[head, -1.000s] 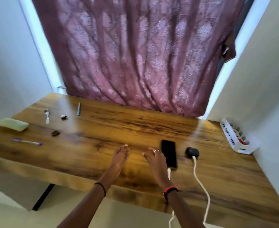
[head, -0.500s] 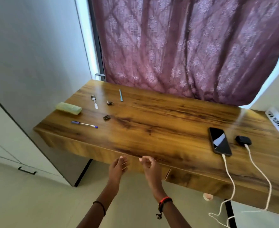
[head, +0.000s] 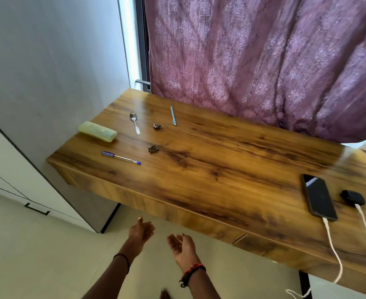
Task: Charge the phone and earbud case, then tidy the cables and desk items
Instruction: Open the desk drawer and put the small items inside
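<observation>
Short of the desk [head: 221, 180] edge, both hands [head: 140, 232] [head: 181, 247] hover apart, seemingly empty.

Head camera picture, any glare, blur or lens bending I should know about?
In the head view, window light leaves pale glare on the desk near the curtain and a bright patch on the phone screen; the curtain's upper right is smeared by motion blur; the left hand and right hand look slightly soft; the wide lens makes the window frame lean.

A home room: wooden desk [head: 221, 169], purple curtain [head: 264, 61], white cupboard [head: 16, 180].
</observation>
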